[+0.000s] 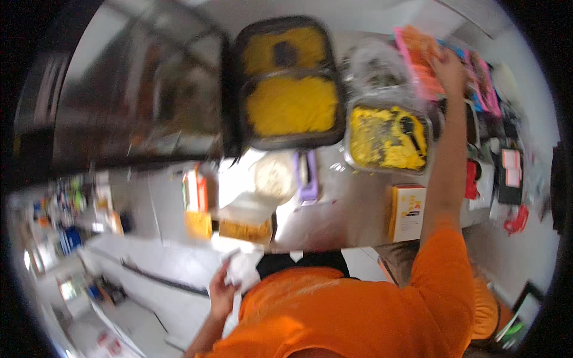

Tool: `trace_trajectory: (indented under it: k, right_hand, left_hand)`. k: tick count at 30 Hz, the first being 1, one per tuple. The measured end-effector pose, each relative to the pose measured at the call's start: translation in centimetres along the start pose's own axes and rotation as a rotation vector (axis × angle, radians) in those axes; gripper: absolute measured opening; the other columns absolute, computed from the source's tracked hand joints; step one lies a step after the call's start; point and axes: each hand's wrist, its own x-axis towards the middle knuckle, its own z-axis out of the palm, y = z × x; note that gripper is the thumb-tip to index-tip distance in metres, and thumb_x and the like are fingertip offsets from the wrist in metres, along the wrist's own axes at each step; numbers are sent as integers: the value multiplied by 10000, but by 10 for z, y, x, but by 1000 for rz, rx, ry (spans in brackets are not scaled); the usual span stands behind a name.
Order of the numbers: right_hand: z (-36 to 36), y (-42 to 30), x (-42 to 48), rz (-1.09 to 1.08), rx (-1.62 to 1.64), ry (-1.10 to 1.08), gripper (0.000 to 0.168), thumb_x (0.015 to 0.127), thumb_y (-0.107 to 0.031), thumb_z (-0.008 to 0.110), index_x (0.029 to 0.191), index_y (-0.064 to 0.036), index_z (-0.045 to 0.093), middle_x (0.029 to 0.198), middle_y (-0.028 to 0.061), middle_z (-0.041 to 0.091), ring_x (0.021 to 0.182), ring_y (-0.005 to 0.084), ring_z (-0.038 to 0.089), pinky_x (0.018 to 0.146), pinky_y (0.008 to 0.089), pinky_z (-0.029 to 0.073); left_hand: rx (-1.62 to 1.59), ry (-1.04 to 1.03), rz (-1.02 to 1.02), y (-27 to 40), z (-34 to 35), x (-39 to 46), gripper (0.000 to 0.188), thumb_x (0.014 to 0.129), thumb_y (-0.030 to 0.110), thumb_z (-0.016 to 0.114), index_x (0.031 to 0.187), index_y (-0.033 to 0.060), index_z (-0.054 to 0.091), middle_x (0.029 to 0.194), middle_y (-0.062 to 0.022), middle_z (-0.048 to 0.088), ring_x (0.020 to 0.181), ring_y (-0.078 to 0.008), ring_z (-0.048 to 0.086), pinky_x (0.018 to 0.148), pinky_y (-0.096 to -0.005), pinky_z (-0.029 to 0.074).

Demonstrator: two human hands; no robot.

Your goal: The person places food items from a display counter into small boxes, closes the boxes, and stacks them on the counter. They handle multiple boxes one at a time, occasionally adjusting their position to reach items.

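My right hand (447, 69) is stretched to the far right of the metal table, its fingers against an orange packet (418, 58) with a pink edge. Blur hides whether they grip it. Low on the left, away from the table, my left hand (223, 288) has its thumb and fingers apart; something small and greyish may be at its fingertips. Below my right hand, a clear container (344, 154) of yellow food (369, 138) has a black spoon (412, 132) lying in it. Crumpled clear plastic (376, 67) lies left of the packet.
A black tray (338, 112) with yellow food (291, 105) stands at the back, beside a glass-fronted cabinet (143, 89). Nearer are a round tub (274, 176), a purple-framed tool (308, 190), a brown box (246, 230) and a yellow-white box (409, 212). Another person's orange sleeve (485, 308) shows lower right.
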Motion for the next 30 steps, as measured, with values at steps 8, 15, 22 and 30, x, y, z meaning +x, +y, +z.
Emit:
trace_trajectory:
  k: [8,15,22,30]
  right_hand:
    - [-42,-167,-333,260,961,-728,202,848,102,635,926,-82,603,841,-38,644,769,59,600,701,240,486]
    - [9,-304,-534,536,1026,-785,183,876,-105,789,903,-38,622,829,30,689,728,113,612,657,303,509]
    - [57,-341,-558,41,523,-418,262,827,-145,819,984,-35,639,855,121,694,798,283,685,726,423,537]
    - [37,-269,-519,-25,141,-129,134,876,-84,694,1002,-37,702,925,162,672,888,351,666,794,458,535]
  left_hand:
    - [-676,152,188,-55,-76,14,630,863,43,497,1483,-66,477,1453,-154,549,1336,-229,539,1111,-350,451]
    - [-564,195,240,-72,-138,0,580,871,21,495,1445,-43,550,1318,-97,655,1071,-121,639,869,-245,518]
    - [-492,137,282,-95,-179,-16,586,864,-14,491,1445,-13,570,1323,-86,658,887,-52,598,682,-179,447]
    - [-164,-21,332,-66,-158,4,529,911,-76,530,1436,-29,573,1393,-127,624,1105,-124,618,875,-251,512]
